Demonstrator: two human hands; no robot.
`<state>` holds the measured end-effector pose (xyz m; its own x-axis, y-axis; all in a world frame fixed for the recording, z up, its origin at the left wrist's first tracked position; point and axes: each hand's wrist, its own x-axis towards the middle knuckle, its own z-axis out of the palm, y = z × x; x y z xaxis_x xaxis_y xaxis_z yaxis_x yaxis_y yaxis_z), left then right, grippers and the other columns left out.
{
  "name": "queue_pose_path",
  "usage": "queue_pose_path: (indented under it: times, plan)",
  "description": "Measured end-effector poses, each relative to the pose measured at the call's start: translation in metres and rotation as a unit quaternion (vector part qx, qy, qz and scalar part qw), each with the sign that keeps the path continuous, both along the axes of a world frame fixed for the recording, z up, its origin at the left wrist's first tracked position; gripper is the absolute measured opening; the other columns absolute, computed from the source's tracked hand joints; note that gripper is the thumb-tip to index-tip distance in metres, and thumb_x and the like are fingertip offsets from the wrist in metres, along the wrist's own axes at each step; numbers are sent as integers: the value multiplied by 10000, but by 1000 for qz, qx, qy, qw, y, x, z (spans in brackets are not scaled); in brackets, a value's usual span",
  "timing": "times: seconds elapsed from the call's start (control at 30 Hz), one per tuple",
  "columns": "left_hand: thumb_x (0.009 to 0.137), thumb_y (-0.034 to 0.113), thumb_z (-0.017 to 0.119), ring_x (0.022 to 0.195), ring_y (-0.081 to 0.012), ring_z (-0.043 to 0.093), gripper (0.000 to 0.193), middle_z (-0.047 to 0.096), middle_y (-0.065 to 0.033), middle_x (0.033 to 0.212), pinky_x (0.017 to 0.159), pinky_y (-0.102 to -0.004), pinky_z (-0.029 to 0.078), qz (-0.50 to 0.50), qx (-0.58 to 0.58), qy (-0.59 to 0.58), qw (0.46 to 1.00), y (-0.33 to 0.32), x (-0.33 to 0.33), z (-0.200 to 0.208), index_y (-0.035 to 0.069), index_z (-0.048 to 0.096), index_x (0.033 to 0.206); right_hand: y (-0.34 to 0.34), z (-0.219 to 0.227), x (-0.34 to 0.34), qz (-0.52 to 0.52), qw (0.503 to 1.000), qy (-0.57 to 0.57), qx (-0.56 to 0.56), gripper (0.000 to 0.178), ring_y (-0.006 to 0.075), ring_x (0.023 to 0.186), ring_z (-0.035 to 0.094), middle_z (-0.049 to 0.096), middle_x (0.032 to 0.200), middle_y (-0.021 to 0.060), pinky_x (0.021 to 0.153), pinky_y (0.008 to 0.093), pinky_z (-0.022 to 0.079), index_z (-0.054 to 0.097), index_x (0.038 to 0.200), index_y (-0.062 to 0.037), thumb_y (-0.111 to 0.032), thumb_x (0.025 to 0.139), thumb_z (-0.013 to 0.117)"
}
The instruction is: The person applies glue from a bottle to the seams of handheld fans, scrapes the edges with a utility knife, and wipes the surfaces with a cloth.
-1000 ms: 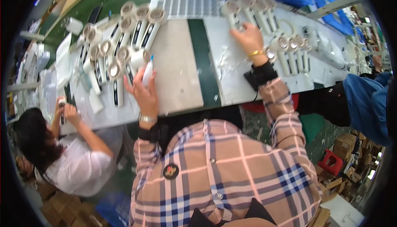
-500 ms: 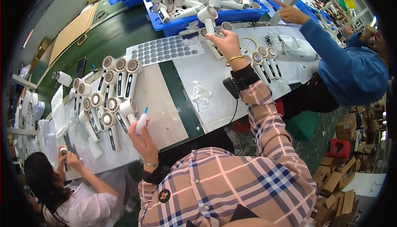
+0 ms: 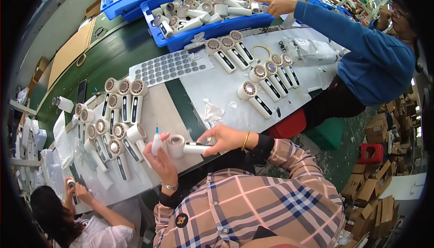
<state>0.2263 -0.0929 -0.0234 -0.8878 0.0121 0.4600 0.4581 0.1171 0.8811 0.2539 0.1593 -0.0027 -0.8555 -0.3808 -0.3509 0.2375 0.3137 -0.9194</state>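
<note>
My left hand [image 3: 163, 164] is closed around a small white glue bottle [image 3: 156, 146] with a thin blue needle tip pointing up. In my right hand [image 3: 229, 139] is the handle of a white hair dryer [image 3: 175, 146], held nearly level in front of me. Its round head sits close beside the left fingers; whether they touch it I cannot tell. To the left, several similar hair dryers [image 3: 121, 131] lie in rows with their round ends away from me. More hair dryers [image 3: 257, 99] lie in two groups on the white sheet to the right.
A blue crate [image 3: 181, 43] heaped with dryer parts stands at the back. Before it lies a sheet of round grey stickers [image 3: 169, 68]. A blue-sleeved person [image 3: 361, 40] reaches an arm over the table from the right. At lower left another person [image 3: 86, 216] handles a dryer.
My right hand has come from the back of the table to beside my left hand, with a hair dryer held in it. The blue-sleeved arm now reaches farther left in view.
</note>
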Motion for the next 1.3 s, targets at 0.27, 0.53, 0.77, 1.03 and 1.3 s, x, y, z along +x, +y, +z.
queue_pose_path:
  times: [0.27,0.53,0.77,1.03,1.3]
  plan:
    - [1130,244,437,938,-163,647,274,665,-141,1063,858,-303,526,-83,73,-149,983,18,8,-18,17,386,1275,11,-12,0,58,984,157,62,488,281,958,684,706,1031,119,847,367,535,774,1163,-108,-332,739,865]
    - [1137,275,424,827,-139,629,260,647,-96,899,791,-284,505,1,33,-169,985,37,0,-10,28,432,1218,16,1,3,-29,976,203,78,493,279,981,662,676,1060,107,870,367,520,691,1252,-89,-320,841,835]
    - [1137,286,423,824,-142,626,271,660,-101,913,789,-283,497,-10,53,-194,979,32,8,-12,27,436,1216,-10,28,17,-167,967,166,93,391,312,938,690,687,1038,132,843,384,527,552,1283,-49,-258,988,698]
    - [1134,259,433,932,-129,600,253,675,-108,1021,885,-293,466,-20,101,-185,977,25,8,-23,27,430,1234,-34,19,14,-126,945,267,139,165,340,785,698,698,845,122,699,398,546,574,1155,-51,-101,1005,620]
    - [1132,256,440,829,-112,611,246,687,-116,980,744,-254,507,-24,152,-182,971,31,6,-21,47,385,1250,-40,19,-3,-76,895,419,132,135,299,737,669,710,886,107,672,358,528,701,1021,-27,-32,890,734]
